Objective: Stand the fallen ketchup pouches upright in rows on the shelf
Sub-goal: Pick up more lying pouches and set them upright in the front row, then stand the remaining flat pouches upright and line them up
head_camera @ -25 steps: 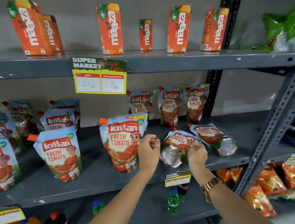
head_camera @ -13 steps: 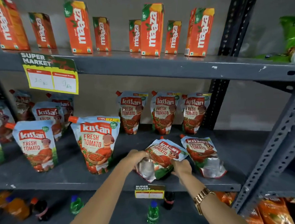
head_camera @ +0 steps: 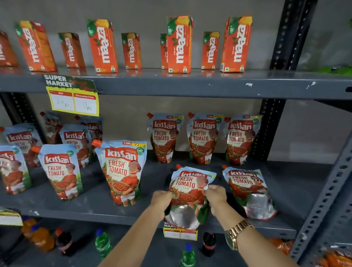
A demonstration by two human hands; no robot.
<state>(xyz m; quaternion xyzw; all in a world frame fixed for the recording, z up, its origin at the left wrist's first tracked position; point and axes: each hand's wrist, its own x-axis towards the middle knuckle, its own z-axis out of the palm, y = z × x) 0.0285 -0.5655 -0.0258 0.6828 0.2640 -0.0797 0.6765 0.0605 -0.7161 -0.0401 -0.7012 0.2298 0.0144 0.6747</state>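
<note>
A ketchup pouch (head_camera: 188, 185) leans back near the front of the grey middle shelf (head_camera: 93, 207), its silver base raised toward me. My left hand (head_camera: 162, 200) grips its left side and my right hand (head_camera: 216, 197) grips its right side. Another fallen pouch (head_camera: 247, 188) lies flat just to the right. A large upright pouch (head_camera: 123, 172) stands to the left. Three upright pouches (head_camera: 204, 139) line the back, and several more (head_camera: 59, 170) stand further left.
Orange juice cartons (head_camera: 179, 44) stand on the upper shelf above a yellow price tag (head_camera: 74, 99). Small drink bottles (head_camera: 187, 258) stand on the lower shelf. A perforated metal upright (head_camera: 334, 187) slants along the right side. A small price tag (head_camera: 180, 232) hangs below the held pouch.
Both hands have closed on the sides of the fallen pouch and tipped its top up off the shelf. The view has shifted left.
</note>
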